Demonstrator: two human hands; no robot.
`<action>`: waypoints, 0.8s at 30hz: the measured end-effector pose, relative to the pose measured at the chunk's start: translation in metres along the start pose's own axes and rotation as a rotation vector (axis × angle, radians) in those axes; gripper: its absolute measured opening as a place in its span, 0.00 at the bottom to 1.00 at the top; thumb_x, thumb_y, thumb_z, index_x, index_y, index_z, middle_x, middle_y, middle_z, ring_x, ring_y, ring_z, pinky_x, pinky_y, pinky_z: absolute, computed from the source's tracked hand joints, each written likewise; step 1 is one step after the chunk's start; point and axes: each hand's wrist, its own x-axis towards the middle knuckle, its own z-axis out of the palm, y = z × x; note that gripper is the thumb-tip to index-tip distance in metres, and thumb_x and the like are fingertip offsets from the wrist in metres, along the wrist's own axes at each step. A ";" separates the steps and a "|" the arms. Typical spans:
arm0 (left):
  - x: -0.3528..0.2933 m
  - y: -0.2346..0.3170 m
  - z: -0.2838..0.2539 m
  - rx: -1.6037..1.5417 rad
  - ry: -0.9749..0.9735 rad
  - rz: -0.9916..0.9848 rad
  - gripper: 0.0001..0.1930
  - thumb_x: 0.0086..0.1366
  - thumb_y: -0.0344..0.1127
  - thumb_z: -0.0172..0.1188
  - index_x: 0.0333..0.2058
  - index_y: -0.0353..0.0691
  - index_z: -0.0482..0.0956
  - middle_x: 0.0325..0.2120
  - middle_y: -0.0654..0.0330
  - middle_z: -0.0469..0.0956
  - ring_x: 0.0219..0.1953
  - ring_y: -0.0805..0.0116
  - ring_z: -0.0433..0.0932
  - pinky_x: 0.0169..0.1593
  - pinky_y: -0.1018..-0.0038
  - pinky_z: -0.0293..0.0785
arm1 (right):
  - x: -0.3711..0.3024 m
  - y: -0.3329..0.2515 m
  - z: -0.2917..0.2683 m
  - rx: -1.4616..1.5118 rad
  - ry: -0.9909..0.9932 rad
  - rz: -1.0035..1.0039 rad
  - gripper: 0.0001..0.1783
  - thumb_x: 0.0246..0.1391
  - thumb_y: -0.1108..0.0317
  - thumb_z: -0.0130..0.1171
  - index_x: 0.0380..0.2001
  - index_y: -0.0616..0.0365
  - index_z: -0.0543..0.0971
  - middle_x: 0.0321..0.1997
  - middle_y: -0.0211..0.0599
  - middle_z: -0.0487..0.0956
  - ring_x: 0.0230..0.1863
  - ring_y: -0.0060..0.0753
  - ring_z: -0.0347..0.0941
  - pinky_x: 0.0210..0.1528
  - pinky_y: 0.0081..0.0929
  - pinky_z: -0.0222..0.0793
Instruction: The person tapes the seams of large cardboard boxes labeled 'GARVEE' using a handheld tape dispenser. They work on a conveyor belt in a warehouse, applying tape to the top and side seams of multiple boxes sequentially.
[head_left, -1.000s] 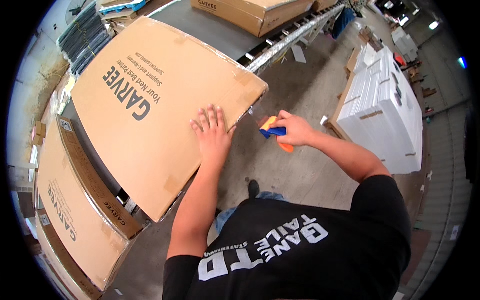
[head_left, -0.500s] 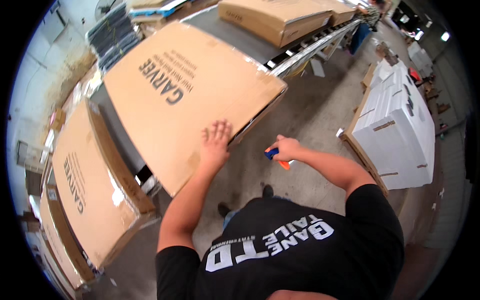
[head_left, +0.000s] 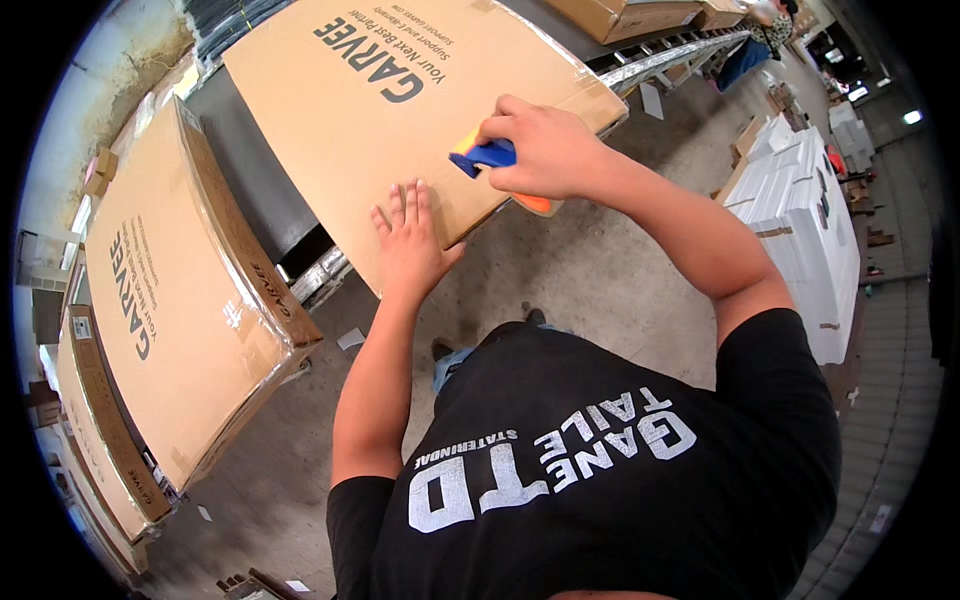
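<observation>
A large flat cardboard box [head_left: 350, 130] with dark print lies on the conveyor in front of me. My left hand [head_left: 408, 235] rests flat on its near corner, fingers spread. Over the near edge of the same box, my right hand [head_left: 545, 150] is closed around a blue-and-orange hand tool [head_left: 490, 154], which also shows a bit of yellow. The grip hides part of the tool, so its exact kind cannot be made out. I cannot tell whether the tool touches the cardboard.
To the left, another printed carton [head_left: 165, 290] stands on the conveyor [head_left: 245, 165], with more cartons [head_left: 95, 400] beyond it. Further boxes [head_left: 630, 18] sit up the line, near another person [head_left: 755, 45]. White foam sheets [head_left: 800, 220] are stacked at the right. Paper scraps [head_left: 351, 339] dot the floor.
My right hand has swung left and up with the tool, from beside the box to over its near edge. My left hand stays on the box, and the view has shifted.
</observation>
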 end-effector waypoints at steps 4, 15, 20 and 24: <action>0.002 -0.005 0.012 -0.036 0.036 0.019 0.61 0.53 0.58 0.73 0.75 0.34 0.47 0.75 0.50 0.53 0.78 0.47 0.47 0.76 0.39 0.40 | -0.027 0.016 0.071 0.012 -0.148 0.137 0.23 0.46 0.51 0.61 0.44 0.48 0.84 0.48 0.43 0.77 0.47 0.53 0.79 0.49 0.47 0.77; 0.002 -0.002 0.012 0.014 0.020 0.152 0.52 0.60 0.57 0.69 0.76 0.47 0.52 0.76 0.52 0.51 0.78 0.45 0.48 0.75 0.40 0.43 | -0.044 0.044 0.235 -0.114 -0.472 0.453 0.16 0.42 0.54 0.69 0.28 0.54 0.88 0.36 0.44 0.86 0.48 0.48 0.81 0.49 0.41 0.79; 0.001 0.001 0.009 0.094 0.016 0.248 0.42 0.64 0.50 0.64 0.74 0.53 0.58 0.76 0.53 0.54 0.77 0.44 0.49 0.75 0.37 0.43 | -0.097 0.038 0.258 0.281 -0.234 0.466 0.26 0.44 0.53 0.69 0.45 0.56 0.87 0.47 0.47 0.83 0.51 0.47 0.80 0.54 0.40 0.77; 0.013 0.029 0.020 0.254 -0.075 0.394 0.39 0.65 0.41 0.58 0.75 0.49 0.57 0.76 0.54 0.53 0.78 0.48 0.48 0.75 0.38 0.42 | -0.152 0.120 0.277 0.941 -0.131 0.769 0.26 0.50 0.57 0.67 0.52 0.55 0.84 0.54 0.40 0.81 0.55 0.41 0.79 0.57 0.36 0.76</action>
